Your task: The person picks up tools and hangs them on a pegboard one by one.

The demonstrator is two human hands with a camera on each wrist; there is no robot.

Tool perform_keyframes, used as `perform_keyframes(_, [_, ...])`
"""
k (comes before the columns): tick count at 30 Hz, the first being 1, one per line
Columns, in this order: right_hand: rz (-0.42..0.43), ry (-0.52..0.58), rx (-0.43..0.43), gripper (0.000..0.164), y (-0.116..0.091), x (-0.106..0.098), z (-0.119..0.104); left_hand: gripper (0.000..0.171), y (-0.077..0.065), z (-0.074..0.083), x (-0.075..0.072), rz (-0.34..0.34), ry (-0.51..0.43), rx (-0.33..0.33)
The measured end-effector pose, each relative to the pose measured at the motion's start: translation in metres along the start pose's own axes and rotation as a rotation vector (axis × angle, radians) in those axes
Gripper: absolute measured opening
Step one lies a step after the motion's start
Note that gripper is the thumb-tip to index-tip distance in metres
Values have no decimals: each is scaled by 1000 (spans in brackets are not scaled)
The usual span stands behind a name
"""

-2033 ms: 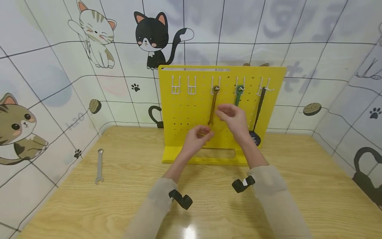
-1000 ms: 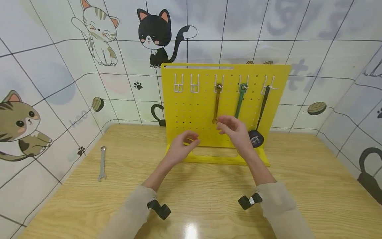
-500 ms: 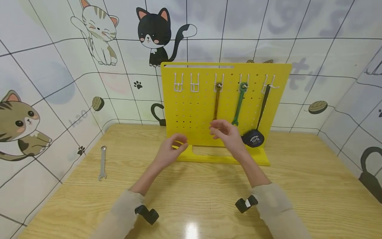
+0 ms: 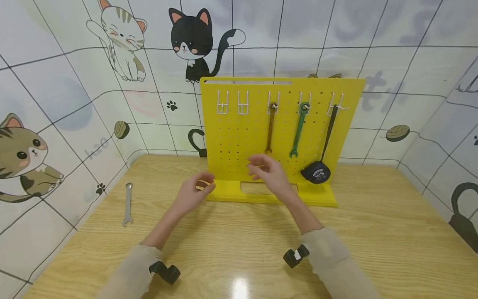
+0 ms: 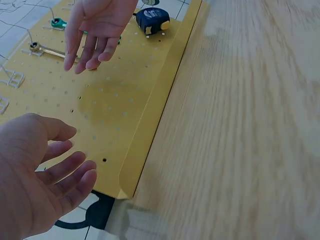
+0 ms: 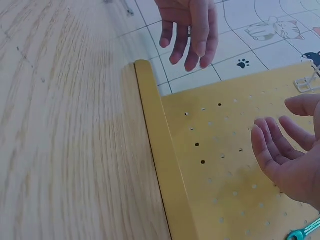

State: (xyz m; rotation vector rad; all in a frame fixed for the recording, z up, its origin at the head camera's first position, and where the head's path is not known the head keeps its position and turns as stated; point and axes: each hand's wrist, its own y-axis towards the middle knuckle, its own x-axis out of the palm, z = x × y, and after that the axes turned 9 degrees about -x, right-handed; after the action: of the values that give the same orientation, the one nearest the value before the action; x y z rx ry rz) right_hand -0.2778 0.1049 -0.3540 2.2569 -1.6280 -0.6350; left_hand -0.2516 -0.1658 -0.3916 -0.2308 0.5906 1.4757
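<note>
My left hand [image 4: 192, 194] hovers before the lower left corner of the yellow pegboard [image 4: 231, 141], fingers relaxed and nothing in them. My right hand [image 4: 271, 176] is in front of the board's lower middle, fingers loosely bent and holding nothing. Just above it, a bronze-coloured wrench [image 4: 270, 128] hangs by its ring end from a white hook. To its right hangs a green wrench [image 4: 298, 131]. A black tape measure [image 4: 317, 172] hangs by its strap [image 4: 329, 131] from the rightmost hook. On the table at the left lies a silver wrench [image 4: 128, 204].
Two white wire hooks [image 4: 222, 104] on the board's left side carry nothing. The board's yellow foot [image 4: 231, 192] rests on the wooden table [image 4: 231, 241]. Tiled walls with cat drawings [image 4: 192, 43] enclose the table at the back and both sides.
Both hands have drawn away from the bronze-coloured wrench, down and to the left, the left hand farther. That wrench, earlier slanted with fingers near its lower end, now hangs straighter.
</note>
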Motion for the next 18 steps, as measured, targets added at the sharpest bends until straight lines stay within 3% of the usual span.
perform_keyframes(8, [-12, 48, 39, 39, 6, 17, 2, 27, -10, -21, -27, 57, 49, -34])
perform_keyframes(18, [-51, 60, 57, 39, 8, 35, 5, 30, -26, -44, -64, 96, 112, -133])
